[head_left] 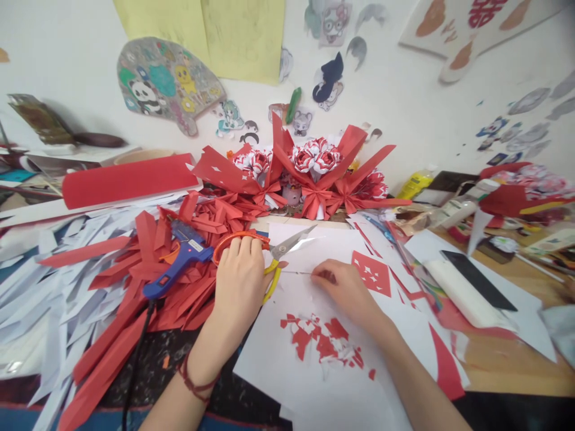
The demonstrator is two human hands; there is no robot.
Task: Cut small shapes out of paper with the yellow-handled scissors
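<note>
My left hand (241,272) has its fingers curled over the handles of a pair of scissors (284,248), one orange and one yellow. The blades are apart and point right, over white paper. My right hand (348,290) hovers low over the white sheets (269,353), thumb and fingertips pinched together near a paper edge; what they hold, if anything, is hidden. Just right of it is a red paper square (372,273) with small cut-outs. Red and white paper scraps (323,341) are scattered below, between my forearms.
At left lie a blue glue gun (179,263) with a black cord, folded red strips (121,281), white strips (67,287) and a red roll (128,179). Red-and-white paper flowers (315,157) stand at the back. A black phone (478,279) rests at right.
</note>
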